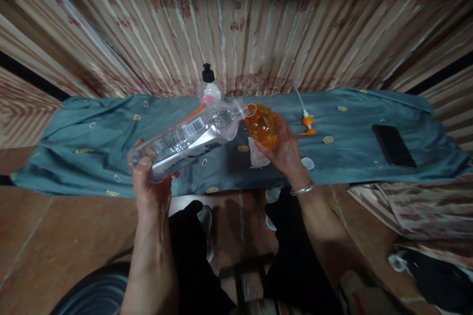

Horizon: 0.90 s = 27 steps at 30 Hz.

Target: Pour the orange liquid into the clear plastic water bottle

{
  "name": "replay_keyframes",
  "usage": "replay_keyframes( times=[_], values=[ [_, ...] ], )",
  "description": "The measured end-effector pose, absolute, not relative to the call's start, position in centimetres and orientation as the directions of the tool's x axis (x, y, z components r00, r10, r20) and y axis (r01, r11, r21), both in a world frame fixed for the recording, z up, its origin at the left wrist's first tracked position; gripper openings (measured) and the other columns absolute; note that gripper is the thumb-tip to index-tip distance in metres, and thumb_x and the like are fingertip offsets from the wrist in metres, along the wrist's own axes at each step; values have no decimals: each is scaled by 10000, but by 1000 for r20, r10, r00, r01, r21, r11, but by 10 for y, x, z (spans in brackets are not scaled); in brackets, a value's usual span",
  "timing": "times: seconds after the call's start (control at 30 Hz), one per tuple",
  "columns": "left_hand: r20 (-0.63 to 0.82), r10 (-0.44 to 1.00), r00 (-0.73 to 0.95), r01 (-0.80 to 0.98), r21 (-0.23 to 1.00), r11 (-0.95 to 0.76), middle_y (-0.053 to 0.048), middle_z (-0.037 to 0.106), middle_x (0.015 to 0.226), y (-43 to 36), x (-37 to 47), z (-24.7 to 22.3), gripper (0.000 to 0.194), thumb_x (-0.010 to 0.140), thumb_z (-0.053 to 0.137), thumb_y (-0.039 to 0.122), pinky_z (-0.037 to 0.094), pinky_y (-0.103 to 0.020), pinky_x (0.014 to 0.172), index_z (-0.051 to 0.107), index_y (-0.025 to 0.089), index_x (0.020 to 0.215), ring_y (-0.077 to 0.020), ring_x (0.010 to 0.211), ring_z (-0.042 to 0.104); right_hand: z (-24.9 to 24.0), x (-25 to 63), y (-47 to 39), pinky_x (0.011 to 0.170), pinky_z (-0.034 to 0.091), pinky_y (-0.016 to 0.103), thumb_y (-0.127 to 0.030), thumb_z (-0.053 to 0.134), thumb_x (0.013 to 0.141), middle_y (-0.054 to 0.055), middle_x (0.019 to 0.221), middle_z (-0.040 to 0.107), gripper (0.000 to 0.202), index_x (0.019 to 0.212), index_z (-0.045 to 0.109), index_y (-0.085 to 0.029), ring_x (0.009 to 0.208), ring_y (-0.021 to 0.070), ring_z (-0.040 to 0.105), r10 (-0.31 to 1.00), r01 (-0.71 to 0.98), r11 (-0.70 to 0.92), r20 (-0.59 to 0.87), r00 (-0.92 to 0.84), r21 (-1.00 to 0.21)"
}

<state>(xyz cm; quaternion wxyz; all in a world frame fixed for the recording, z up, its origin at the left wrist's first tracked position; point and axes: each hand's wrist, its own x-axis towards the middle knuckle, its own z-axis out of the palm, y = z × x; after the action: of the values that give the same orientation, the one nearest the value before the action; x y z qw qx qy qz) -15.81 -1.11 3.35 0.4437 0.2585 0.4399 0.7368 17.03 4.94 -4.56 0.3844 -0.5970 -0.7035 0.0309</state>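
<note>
My left hand (pixel 151 177) is closed around the base of a large clear plastic bottle (pixel 185 140) with a printed label and barcode. The bottle is tilted, its neck pointing right and up. Its mouth meets the rim of a small orange see-through bottle (pixel 261 125), uncapped and leaning left, which my right hand (pixel 283 145) grips from the right. Whether liquid passes between them I cannot make out. To the right of my right hand lies an orange and white pump top (pixel 308 122) with a clear tube. A white round cap (pixel 307 163) is beside my right wrist.
A clear bottle with a black cap (pixel 208 74) stands at the back of the cloth-covered table (pixel 92 157). A pale folded tissue or cloth (pixel 257 153) lies below the orange bottle. A black phone (pixel 393 145) rests at the right. Striped curtains (pixel 236 24) hang close behind.
</note>
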Motion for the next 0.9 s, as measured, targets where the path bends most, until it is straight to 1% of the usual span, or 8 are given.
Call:
replay_keyframes(
  times=[0.1, 0.2, 0.37, 0.43, 0.53, 0.67, 0.77, 0.9],
  values=[
    [6, 881, -473, -412, 882, -227, -26, 815, 1137, -11, -155, 34, 436, 692, 1001, 478, 380, -255, 440, 848, 380, 1088, -227, 817, 718, -44, 171, 49, 1334, 576, 727, -458, 853, 940, 206, 1696, 667, 984, 1769, 362, -256, 1612, 445, 642, 867, 807, 286, 499, 13, -517],
    [-10, 875, -485, -414, 884, -220, -38, 808, 1128, -11, -151, 36, 450, 667, 996, 471, 374, -258, 443, 847, 361, 1078, -223, 798, 692, -43, 171, 49, 1316, 603, 701, -446, 856, 937, 196, 1686, 682, 969, 1761, 381, -263, 1591, 428, 665, 866, 806, 280, 500, 23, -521],
    [-34, 867, -497, -453, 863, -225, -40, 812, 1132, -9, -143, 36, 484, 651, 1004, 457, 360, -256, 451, 824, 320, 1078, -227, 818, 690, -42, 169, 49, 1297, 619, 684, -482, 872, 926, 255, 1667, 689, 973, 1733, 419, -179, 1567, 444, 686, 856, 804, 273, 514, 48, -529],
    [-37, 867, -497, -468, 853, -232, -36, 814, 1110, -8, -143, 34, 530, 636, 1010, 461, 355, -246, 446, 806, 305, 1099, -222, 811, 693, -42, 168, 49, 1289, 622, 682, -511, 856, 942, 255, 1648, 703, 955, 1727, 425, -180, 1549, 440, 702, 852, 801, 272, 521, 58, -533],
    [-51, 876, -480, -485, 847, -216, -29, 819, 1079, -6, -149, 29, 588, 602, 1029, 445, 397, -235, 435, 793, 304, 1121, -216, 772, 699, -43, 167, 48, 1264, 646, 658, -531, 846, 954, 241, 1631, 724, 918, 1710, 447, -197, 1515, 418, 732, 830, 805, 287, 555, 62, -519],
    [-80, 906, -415, -517, 840, -163, -37, 828, 1160, -6, -155, 23, 608, 637, 1050, 417, 488, -238, 460, 799, 324, 1182, -227, 812, 749, -44, 169, 46, 1261, 651, 648, -590, 844, 957, 238, 1626, 734, 909, 1697, 481, -205, 1501, 409, 748, 810, 810, 286, 581, 81, -512],
    [-85, 908, -410, -526, 835, -159, -41, 829, 1160, -7, -155, 21, 649, 629, 1056, 441, 486, -224, 459, 791, 318, 1209, -211, 778, 741, -46, 170, 46, 1243, 667, 639, -611, 848, 948, 239, 1618, 743, 915, 1688, 494, -207, 1485, 410, 762, 808, 807, 280, 582, 95, -519],
    [-75, 914, -400, -536, 828, -166, -65, 845, 1205, -6, -150, 22, 691, 624, 1065, 442, 484, -221, 455, 780, 307, 1238, -215, 776, 752, -46, 171, 43, 1241, 664, 652, -562, 856, 929, 260, 1610, 750, 925, 1691, 481, -197, 1490, 433, 760, 806, 794, 278, 580, 114, -541]
  ],
)
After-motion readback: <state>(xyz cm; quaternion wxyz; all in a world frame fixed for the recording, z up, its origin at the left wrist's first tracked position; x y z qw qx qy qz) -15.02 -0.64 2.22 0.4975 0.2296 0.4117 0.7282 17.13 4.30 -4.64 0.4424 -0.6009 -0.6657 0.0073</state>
